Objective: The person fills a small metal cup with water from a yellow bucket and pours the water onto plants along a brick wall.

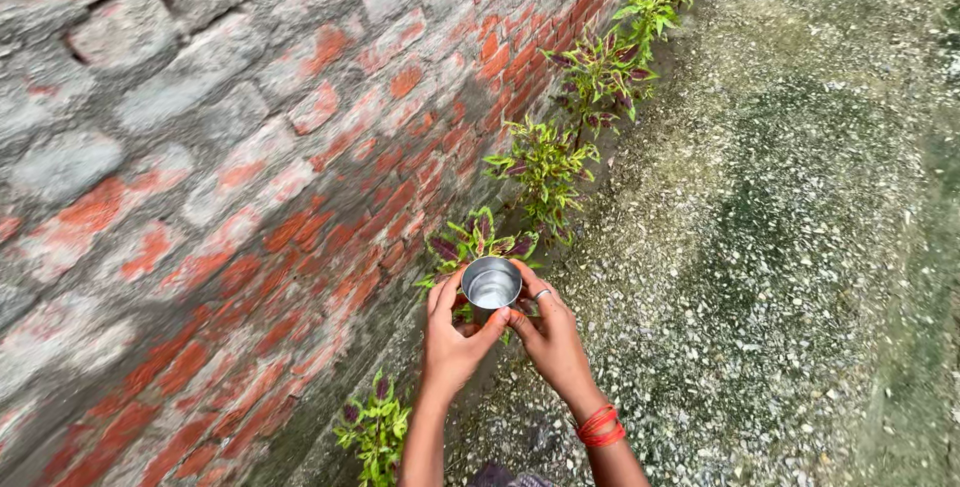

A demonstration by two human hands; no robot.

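Note:
Both my hands are wrapped around a small shiny steel cup (491, 284) with some water in it. My left hand (452, 342) grips its near-left side. My right hand (547, 332), with a ring on one finger and red bangles at the wrist, grips its right side. The cup is held upright just above a small plant with green and purple leaves (470, 240) that grows at the foot of the brick wall (230, 167).
More plants of the same kind (545, 167) (603, 72) grow in a row along the wall's base, and one (375, 432) stands close to my left forearm. Gravelly, mossy ground (780, 247) spreads out to the right.

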